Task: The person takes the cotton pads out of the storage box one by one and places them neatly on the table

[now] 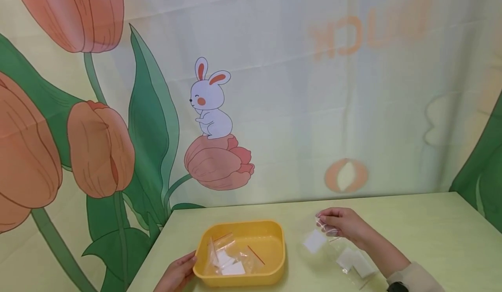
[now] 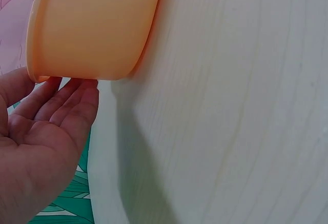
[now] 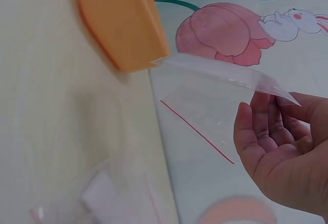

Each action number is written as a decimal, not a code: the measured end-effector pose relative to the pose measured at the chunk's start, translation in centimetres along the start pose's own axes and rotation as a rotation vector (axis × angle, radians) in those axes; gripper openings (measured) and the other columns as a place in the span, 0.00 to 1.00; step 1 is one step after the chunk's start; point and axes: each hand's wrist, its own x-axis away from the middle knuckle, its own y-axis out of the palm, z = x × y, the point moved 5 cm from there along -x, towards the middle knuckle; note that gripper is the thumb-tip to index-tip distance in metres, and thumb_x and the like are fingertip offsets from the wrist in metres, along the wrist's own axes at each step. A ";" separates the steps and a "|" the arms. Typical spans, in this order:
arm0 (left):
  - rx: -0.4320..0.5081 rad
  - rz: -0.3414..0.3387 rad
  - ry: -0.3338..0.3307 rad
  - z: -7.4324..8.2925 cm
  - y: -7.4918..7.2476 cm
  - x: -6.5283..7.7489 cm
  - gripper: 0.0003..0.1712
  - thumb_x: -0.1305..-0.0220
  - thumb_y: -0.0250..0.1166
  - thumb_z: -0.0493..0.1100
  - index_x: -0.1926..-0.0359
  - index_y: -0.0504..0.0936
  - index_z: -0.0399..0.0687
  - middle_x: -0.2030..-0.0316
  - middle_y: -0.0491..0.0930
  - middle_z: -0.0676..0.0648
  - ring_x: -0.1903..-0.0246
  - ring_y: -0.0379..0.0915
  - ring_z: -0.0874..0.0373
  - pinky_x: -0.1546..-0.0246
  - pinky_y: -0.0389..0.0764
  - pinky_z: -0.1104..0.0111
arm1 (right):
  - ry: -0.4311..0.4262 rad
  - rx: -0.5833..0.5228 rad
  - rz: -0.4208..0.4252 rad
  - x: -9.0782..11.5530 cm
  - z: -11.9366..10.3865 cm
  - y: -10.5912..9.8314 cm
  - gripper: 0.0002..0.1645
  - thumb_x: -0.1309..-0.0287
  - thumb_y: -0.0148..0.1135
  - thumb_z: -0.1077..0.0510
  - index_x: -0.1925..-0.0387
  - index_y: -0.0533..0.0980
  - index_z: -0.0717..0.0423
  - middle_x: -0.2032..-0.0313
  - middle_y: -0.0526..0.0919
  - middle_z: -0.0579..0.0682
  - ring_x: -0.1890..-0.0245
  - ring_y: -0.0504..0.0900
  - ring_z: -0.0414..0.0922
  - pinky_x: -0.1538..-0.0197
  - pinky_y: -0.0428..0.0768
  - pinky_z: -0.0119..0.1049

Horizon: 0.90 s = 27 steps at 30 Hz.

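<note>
A yellow plastic tray stands on the table, holding several small clear zip bags with white pieces inside. My left hand grips its left rim; in the left wrist view the thumb is at the rim edge and the fingers meet the outer wall. To the right of the tray, my right hand pinches a clear zip bag by its edge, a white square showing in its lower part. The right wrist view shows clear film between thumb and fingers, with a red zip line below it.
More clear zip bags with white pieces lie on the pale table under my right forearm. Behind the table's far edge hangs a curtain printed with tulips and a rabbit. A dark watch band is at the right wrist.
</note>
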 end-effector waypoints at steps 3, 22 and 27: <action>-0.011 0.001 0.003 0.0 0.1 0.0 0.30 0.18 0.46 0.38 0.26 0.54 0.22 0.25 0.53 0.23 0.27 0.60 0.32 0.28 0.68 0.44 | 0.025 0.008 -0.004 0.4 1.2 -0.5 0.22 0.25 0.56 0.58 0.43 0.75 0.74 0.63 0.87 0.38 0.64 0.84 0.33 0.57 0.87 0.27; -0.008 0.023 0.009 0.3 0.7 0.1 0.30 0.18 0.48 0.39 0.26 0.54 0.22 0.26 0.54 0.23 0.28 0.60 0.31 0.28 0.68 0.44 | 0.138 0.118 0.024 2.2 6.5 -4.2 0.19 0.27 0.55 0.62 0.46 0.74 0.77 0.66 0.89 0.39 0.70 0.82 0.33 0.66 0.83 0.27; -0.002 0.020 0.014 0.5 1.0 0.2 0.31 0.18 0.47 0.39 0.26 0.53 0.22 0.26 0.52 0.23 0.26 0.57 0.30 0.28 0.66 0.44 | 0.162 0.158 0.046 2.3 7.3 -5.1 0.19 0.29 0.57 0.63 0.47 0.74 0.78 0.69 0.88 0.40 0.72 0.82 0.34 0.68 0.84 0.27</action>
